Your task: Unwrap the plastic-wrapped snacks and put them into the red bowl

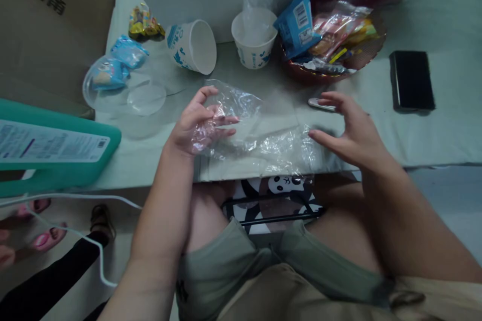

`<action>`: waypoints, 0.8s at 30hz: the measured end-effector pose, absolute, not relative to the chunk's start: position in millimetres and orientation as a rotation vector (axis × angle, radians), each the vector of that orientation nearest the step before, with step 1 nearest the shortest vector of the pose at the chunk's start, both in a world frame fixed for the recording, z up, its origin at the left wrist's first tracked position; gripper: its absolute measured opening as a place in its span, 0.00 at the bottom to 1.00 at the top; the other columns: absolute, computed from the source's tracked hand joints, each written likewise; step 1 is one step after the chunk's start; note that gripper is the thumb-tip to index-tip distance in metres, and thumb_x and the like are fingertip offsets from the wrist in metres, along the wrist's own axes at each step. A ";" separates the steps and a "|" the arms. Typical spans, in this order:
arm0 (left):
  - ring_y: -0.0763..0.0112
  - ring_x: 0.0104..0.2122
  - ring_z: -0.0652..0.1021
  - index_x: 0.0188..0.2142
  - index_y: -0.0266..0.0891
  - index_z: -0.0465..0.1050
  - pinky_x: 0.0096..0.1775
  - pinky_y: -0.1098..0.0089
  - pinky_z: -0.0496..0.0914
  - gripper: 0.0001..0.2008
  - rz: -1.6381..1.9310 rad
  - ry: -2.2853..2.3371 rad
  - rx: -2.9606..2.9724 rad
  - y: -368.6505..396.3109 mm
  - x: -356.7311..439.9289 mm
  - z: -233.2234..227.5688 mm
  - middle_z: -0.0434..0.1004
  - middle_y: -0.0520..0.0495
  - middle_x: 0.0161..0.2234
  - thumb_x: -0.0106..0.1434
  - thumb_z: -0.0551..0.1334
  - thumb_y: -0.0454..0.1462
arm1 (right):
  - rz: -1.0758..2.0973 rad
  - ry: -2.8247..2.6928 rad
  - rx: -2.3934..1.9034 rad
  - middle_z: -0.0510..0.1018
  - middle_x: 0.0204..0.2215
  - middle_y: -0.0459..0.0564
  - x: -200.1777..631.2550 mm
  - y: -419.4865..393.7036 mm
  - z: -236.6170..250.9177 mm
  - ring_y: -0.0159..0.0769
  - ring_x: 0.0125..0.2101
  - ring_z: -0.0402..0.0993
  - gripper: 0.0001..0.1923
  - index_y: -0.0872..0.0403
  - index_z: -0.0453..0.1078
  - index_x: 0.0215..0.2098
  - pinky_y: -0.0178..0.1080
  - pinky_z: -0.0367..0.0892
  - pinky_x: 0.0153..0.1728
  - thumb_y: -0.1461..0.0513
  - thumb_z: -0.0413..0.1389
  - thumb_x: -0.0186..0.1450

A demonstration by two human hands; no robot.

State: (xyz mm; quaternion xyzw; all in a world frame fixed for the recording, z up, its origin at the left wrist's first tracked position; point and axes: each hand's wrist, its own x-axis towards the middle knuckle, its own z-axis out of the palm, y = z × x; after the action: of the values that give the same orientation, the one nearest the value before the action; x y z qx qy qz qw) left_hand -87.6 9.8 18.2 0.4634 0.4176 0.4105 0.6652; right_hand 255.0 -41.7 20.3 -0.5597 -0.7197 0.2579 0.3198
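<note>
My left hand is partly inside a clear crinkled plastic bag that lies on the pale green table near its front edge; thin film covers the fingers. My right hand hovers at the bag's right end with fingers spread, the thumb tip touching the plastic. A small flat silvery object lies just behind the right fingers.
Behind stand a tipped white-and-blue paper cup, an upright paper cup with plastic inside, and a dark red bowl of snack packets. A black phone lies right. Clear lids with blue packets and a teal case sit left. Another person's feet show bottom left.
</note>
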 end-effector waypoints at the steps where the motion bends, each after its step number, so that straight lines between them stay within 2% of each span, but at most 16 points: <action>1: 0.59 0.36 0.84 0.50 0.50 0.65 0.34 0.60 0.81 0.23 0.884 0.893 1.028 8.1 -84.9 20.4 0.64 0.56 0.27 0.56 0.67 0.39 | 0.749 -1.888 -1.386 0.74 0.60 0.58 250.0 -40.9 18.6 0.54 0.62 0.70 0.38 0.48 0.62 0.65 0.58 0.64 0.64 0.49 0.65 0.60; 4: 0.60 0.30 0.84 0.50 0.50 0.67 0.27 0.63 0.79 0.24 0.767 0.772 0.947 2.3 -71.3 25.1 0.64 0.57 0.25 0.53 0.68 0.39 | 1.021 -1.856 -1.178 0.70 0.64 0.57 230.8 -36.5 15.5 0.50 0.65 0.67 0.43 0.47 0.58 0.68 0.53 0.62 0.66 0.47 0.67 0.59; 6: 0.59 0.27 0.83 0.49 0.48 0.68 0.24 0.65 0.77 0.25 0.710 0.734 0.878 -0.6 -61.5 27.7 0.66 0.57 0.24 0.51 0.69 0.38 | 1.204 -1.877 -1.087 0.74 0.61 0.57 218.6 -32.7 16.9 0.49 0.61 0.71 0.43 0.49 0.62 0.65 0.50 0.66 0.63 0.48 0.69 0.56; 8: 0.59 0.26 0.83 0.48 0.46 0.70 0.23 0.66 0.76 0.25 0.700 0.734 0.817 -1.5 -54.6 30.7 0.69 0.56 0.25 0.48 0.69 0.37 | 1.387 -1.947 -1.049 0.82 0.47 0.54 209.2 -29.6 20.7 0.45 0.49 0.79 0.30 0.52 0.71 0.55 0.46 0.73 0.52 0.50 0.67 0.58; 10: 0.62 0.26 0.83 0.46 0.44 0.71 0.26 0.66 0.77 0.24 0.783 0.728 0.729 -0.5 -51.6 33.7 0.73 0.55 0.26 0.48 0.69 0.37 | 1.576 -1.972 -1.053 0.82 0.31 0.49 202.8 -28.5 25.0 0.38 0.34 0.79 0.15 0.53 0.74 0.40 0.40 0.74 0.38 0.52 0.63 0.62; 11: 0.65 0.28 0.83 0.46 0.43 0.72 0.29 0.66 0.79 0.22 0.858 0.711 0.665 0.2 -51.0 34.9 0.76 0.55 0.27 0.50 0.69 0.39 | 1.653 -1.937 -1.064 0.80 0.26 0.47 200.4 -28.7 26.5 0.35 0.28 0.77 0.13 0.53 0.73 0.35 0.38 0.72 0.33 0.52 0.62 0.63; 13: 0.67 0.35 0.84 0.46 0.41 0.71 0.38 0.66 0.81 0.20 1.005 0.664 0.538 0.6 -49.7 35.2 0.81 0.52 0.33 0.57 0.68 0.46 | 1.734 -1.778 -1.101 0.77 0.21 0.45 196.8 -30.3 27.7 0.31 0.24 0.74 0.13 0.53 0.71 0.31 0.36 0.69 0.28 0.52 0.62 0.62; 15: 0.64 0.45 0.84 0.48 0.42 0.69 0.46 0.63 0.80 0.26 1.049 0.633 0.494 -2.4 -45.9 32.5 0.83 0.46 0.42 0.60 0.65 0.56 | 1.697 -1.593 -1.175 0.77 0.21 0.45 194.4 -32.1 26.1 0.30 0.22 0.73 0.15 0.53 0.70 0.30 0.35 0.69 0.27 0.51 0.64 0.60; 17: 0.55 0.51 0.83 0.55 0.46 0.64 0.49 0.57 0.78 0.40 0.970 0.631 0.548 -9.1 -38.2 27.2 0.83 0.41 0.48 0.53 0.67 0.65 | 1.613 -1.435 -1.273 0.78 0.22 0.46 193.0 -33.1 22.9 0.30 0.22 0.73 0.16 0.53 0.69 0.30 0.36 0.71 0.27 0.50 0.65 0.58; 18: 0.52 0.52 0.82 0.59 0.49 0.59 0.49 0.55 0.78 0.46 0.916 0.638 0.595 -13.2 -33.3 24.2 0.82 0.40 0.50 0.48 0.69 0.66 | 1.577 -1.374 -1.318 0.79 0.22 0.46 192.8 -33.3 21.3 0.31 0.22 0.74 0.17 0.53 0.69 0.31 0.37 0.72 0.27 0.50 0.65 0.57; 20: 0.50 0.51 0.83 0.65 0.53 0.49 0.49 0.55 0.77 0.55 0.854 0.697 0.706 -20.6 -23.2 18.8 0.83 0.40 0.49 0.45 0.76 0.59 | 1.532 -1.289 -1.384 0.79 0.23 0.47 193.6 -33.5 18.5 0.32 0.23 0.76 0.17 0.53 0.68 0.32 0.38 0.74 0.28 0.50 0.66 0.57; 21: 0.52 0.49 0.84 0.67 0.54 0.46 0.47 0.57 0.77 0.56 0.847 0.755 0.770 -23.2 -18.9 16.7 0.83 0.42 0.46 0.47 0.77 0.53 | 1.522 -1.264 -1.407 0.80 0.23 0.47 194.7 -33.7 17.6 0.33 0.23 0.77 0.18 0.53 0.69 0.34 0.39 0.75 0.29 0.50 0.66 0.57; 24: 0.61 0.36 0.84 0.67 0.49 0.48 0.40 0.63 0.76 0.48 0.840 0.941 0.939 -24.3 -11.8 13.0 0.82 0.48 0.35 0.54 0.75 0.42 | 1.496 -1.210 -1.418 0.81 0.26 0.46 201.0 -35.2 16.6 0.37 0.25 0.80 0.27 0.52 0.67 0.51 0.41 0.78 0.31 0.50 0.67 0.58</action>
State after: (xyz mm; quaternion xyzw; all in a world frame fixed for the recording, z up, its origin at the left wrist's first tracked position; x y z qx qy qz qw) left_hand -11.8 -24.3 13.0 0.4226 0.4235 0.3778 0.7066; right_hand 201.0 -35.2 16.6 -0.5518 -0.4709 0.5821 0.3673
